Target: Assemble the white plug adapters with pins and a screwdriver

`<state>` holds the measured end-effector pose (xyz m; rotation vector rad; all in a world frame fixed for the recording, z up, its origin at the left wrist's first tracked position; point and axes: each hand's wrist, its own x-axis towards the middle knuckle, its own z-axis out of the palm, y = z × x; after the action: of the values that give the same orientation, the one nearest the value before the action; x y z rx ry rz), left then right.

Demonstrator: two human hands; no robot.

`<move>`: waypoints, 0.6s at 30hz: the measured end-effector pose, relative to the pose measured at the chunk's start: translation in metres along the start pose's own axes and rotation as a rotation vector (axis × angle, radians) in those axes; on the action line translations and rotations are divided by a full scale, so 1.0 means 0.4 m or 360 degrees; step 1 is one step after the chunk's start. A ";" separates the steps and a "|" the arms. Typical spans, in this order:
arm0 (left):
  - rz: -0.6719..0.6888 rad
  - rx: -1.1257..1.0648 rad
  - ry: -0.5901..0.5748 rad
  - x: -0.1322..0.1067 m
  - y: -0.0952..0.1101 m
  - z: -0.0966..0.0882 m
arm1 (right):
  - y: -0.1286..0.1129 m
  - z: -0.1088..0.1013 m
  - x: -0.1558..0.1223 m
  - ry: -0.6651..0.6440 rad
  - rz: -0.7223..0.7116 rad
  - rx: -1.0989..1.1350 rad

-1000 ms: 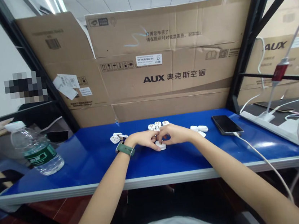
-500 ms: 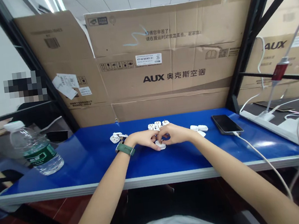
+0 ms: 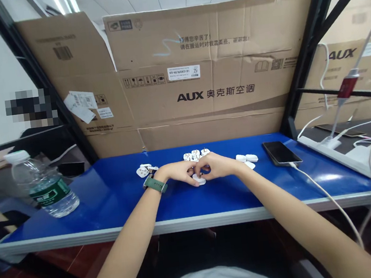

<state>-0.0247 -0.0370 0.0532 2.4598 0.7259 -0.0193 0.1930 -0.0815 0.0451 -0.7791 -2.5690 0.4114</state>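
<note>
Left hand (image 3: 176, 172) and right hand (image 3: 216, 166) meet, both pinching a white plug (image 3: 199, 180) on the blue counter (image 3: 112, 202).

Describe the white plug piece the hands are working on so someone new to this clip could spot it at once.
Start at the blue table in front of the AUX cardboard box. At its middle, the left hand and right hand meet fingertip to fingertip over one white plug piece. The other white plug pieces lie untouched behind and beside the hands; this one alone sits under the fingers.
</note>
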 end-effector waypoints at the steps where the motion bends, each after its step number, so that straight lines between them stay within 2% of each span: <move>1: -0.0008 -0.0003 0.0005 0.000 0.000 0.001 | 0.000 0.000 0.000 0.0002 0.0004 0.0008; 14: -0.0007 -0.0005 0.0000 -0.002 0.009 -0.003 | -0.011 -0.003 -0.001 0.0037 0.0088 0.0049; 18: -0.0066 0.0037 0.0004 -0.004 0.008 -0.004 | -0.015 -0.010 -0.003 0.0114 0.0098 -0.0022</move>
<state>-0.0247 -0.0391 0.0565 2.4672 0.7820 -0.0409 0.1931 -0.0862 0.0505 -0.8639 -2.4891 0.3782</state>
